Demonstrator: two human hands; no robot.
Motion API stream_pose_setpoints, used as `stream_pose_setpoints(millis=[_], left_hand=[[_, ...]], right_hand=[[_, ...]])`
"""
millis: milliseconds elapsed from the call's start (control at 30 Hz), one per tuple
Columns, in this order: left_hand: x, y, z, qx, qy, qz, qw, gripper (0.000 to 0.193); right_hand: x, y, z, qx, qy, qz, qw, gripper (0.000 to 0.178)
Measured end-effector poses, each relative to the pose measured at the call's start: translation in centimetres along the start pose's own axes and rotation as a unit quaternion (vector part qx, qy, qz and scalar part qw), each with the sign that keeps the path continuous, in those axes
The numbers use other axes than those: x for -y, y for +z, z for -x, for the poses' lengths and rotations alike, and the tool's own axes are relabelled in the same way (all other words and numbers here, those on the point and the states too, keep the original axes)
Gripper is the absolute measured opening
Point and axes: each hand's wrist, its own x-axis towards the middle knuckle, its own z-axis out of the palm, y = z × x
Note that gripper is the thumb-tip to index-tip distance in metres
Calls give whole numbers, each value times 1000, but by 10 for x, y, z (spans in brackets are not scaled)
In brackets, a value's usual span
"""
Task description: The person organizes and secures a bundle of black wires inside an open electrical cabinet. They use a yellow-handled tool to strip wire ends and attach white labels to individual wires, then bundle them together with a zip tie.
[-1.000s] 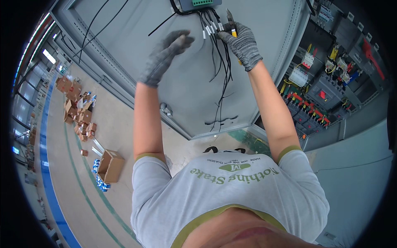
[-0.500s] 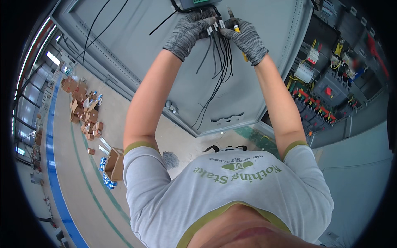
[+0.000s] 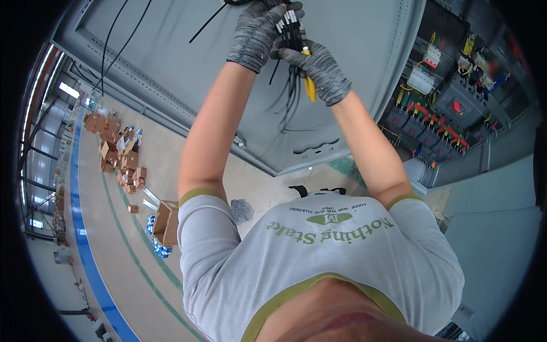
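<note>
In the head view, the left hand in a grey knitted glove (image 3: 254, 35), at the top centre of the frame, is closed around a bundle of thin black wires with white sleeves (image 3: 293, 40). The right hand in a matching grey glove (image 3: 320, 69), just below and to the right, grips a yellow-handled hand tool (image 3: 310, 89), its thumb and fingertips against the bundle; whether they also pinch the wires I cannot tell. Loose wire ends fan out below, over a broad light-grey metal panel (image 3: 188, 57) with a raised, perforated edge, which fills the top of the frame. Two black cables (image 3: 117, 47) cross it at upper left.

At upper right, an open grey cabinet holds dark switchgear with red and yellow parts (image 3: 456, 105). The pale, glossy floor (image 3: 111, 222) runs down the left, marked by a wide blue stripe (image 3: 83, 225) and thin green lines. On it lie a heap of brown cardboard boxes (image 3: 111, 134) and, lower, an open brown carton (image 3: 166, 224) beside blue-and-white packets (image 3: 160, 248). Windows line the far-left wall.
</note>
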Motion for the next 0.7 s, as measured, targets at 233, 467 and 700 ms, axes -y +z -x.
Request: stream_pose_setpoints(millis=[233, 467, 700], left_hand=[[-9, -6, 3, 32, -13, -3, 999, 32], [-7, -9, -1, 43, 9, -45, 998, 31], [3, -7, 15, 112, -32, -21, 993, 49]], right_hand=[[-8, -18, 3, 41, 44, 20, 998, 36], [-17, -31, 16, 57, 36, 41, 997, 36], [-25, -36, 11, 13, 35, 34, 999, 25]])
